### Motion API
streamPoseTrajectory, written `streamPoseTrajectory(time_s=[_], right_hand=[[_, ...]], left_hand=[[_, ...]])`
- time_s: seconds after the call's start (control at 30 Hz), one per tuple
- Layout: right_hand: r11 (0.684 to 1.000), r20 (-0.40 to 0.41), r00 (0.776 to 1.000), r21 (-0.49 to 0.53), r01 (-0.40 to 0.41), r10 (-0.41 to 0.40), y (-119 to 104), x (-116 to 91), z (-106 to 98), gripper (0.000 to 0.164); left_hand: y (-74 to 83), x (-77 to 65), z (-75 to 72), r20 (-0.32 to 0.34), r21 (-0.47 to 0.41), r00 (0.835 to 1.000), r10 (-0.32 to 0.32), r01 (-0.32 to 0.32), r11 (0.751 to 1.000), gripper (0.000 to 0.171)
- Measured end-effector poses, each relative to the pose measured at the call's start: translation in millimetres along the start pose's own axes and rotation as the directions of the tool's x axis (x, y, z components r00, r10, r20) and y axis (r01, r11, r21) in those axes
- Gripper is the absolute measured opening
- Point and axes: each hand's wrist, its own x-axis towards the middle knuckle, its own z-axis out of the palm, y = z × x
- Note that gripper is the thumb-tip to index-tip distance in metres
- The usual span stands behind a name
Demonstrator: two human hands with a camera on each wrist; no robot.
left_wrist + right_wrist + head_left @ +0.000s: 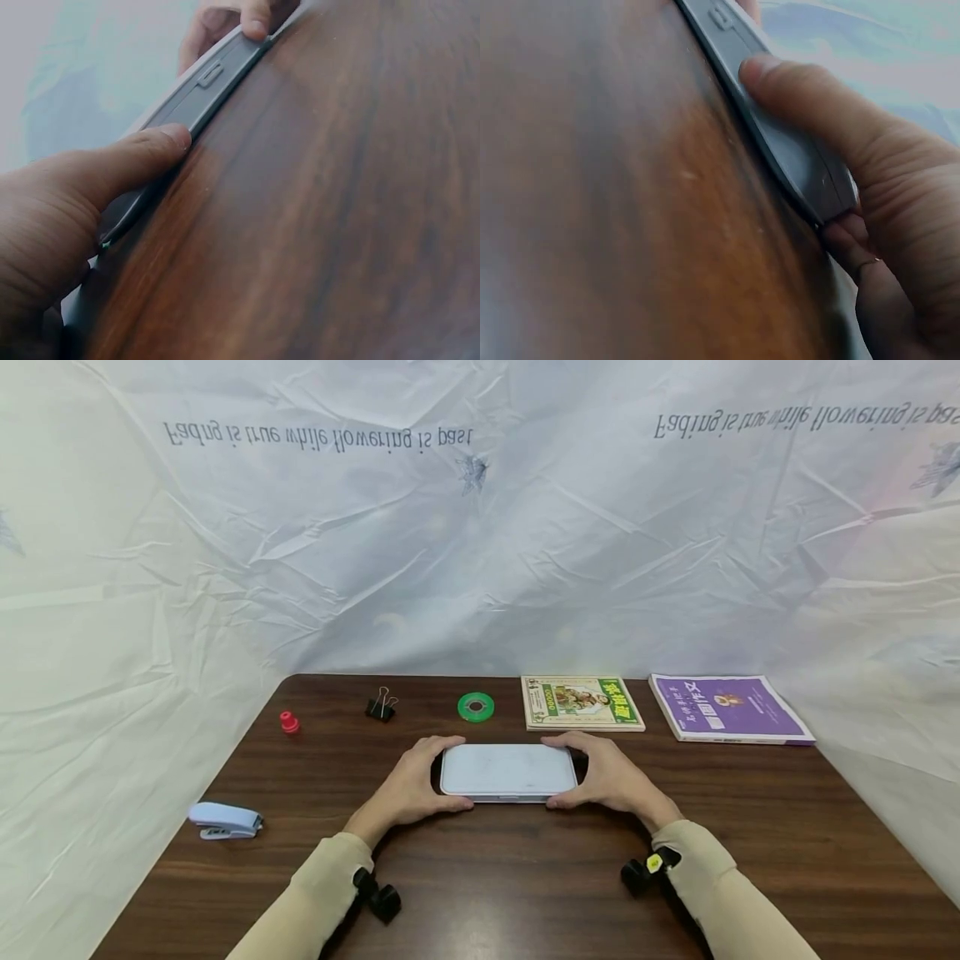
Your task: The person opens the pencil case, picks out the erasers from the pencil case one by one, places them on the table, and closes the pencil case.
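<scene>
A flat white plastic case (508,770) with rounded corners and a small front latch (211,75) lies lengthwise across the middle of the table. My left hand (411,783) grips its left end, thumb along the front side and fingers at the back edge. At the other end my right hand (613,777) holds it the same way. Both wrist views show a thumb pressed on the grey side wall, with the case's lower edge close over the wood. The lid is down, so the inside is hidden.
Behind the case lie a green tape roll (476,707), a black binder clip (381,705), a green-and-yellow book (581,702) and a purple book (730,709). A small red object (288,722) and a light blue stapler (226,820) are at left. A white sheet (480,568) hangs behind the table.
</scene>
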Motion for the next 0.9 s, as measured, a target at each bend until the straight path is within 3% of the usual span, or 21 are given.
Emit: streamPoseTrajectory(time_s=[0.33,0.53,0.6,0.73,0.9], right_hand=[[0.997,-0.003,0.999,0.067,0.044,-0.044,0,10,-10,0.070],[0.991,-0.025,0.999,0.125,-0.045,0.049,1,14,-6,0.043],[0.984,-0.045,0.993,0.146,-0.104,0.111,0,18,-5,0.047],[0.949,-0.081,0.963,0.207,-0.237,0.258,-3,24,-2,0.078],[0.918,-0.121,0.937,0.276,-0.285,0.328,-2,28,1,0.087]], left_hand=[[4.9,-2.2,-2.0,0.017,-0.019,0.999,-0.050,0.051,0.999,0.104],[4.3,-3.8,-3.0,0.011,-0.031,0.996,-0.092,0.093,0.995,0.116],[4.2,-4.0,-2.5,0.002,-0.050,0.995,-0.101,0.101,0.994,0.123],[3.9,-3.1,0.1,-0.026,-0.114,0.995,-0.100,0.097,0.989,0.139],[3.6,-2.4,2.7,-0.048,-0.190,0.992,-0.119,0.108,0.976,0.144]])
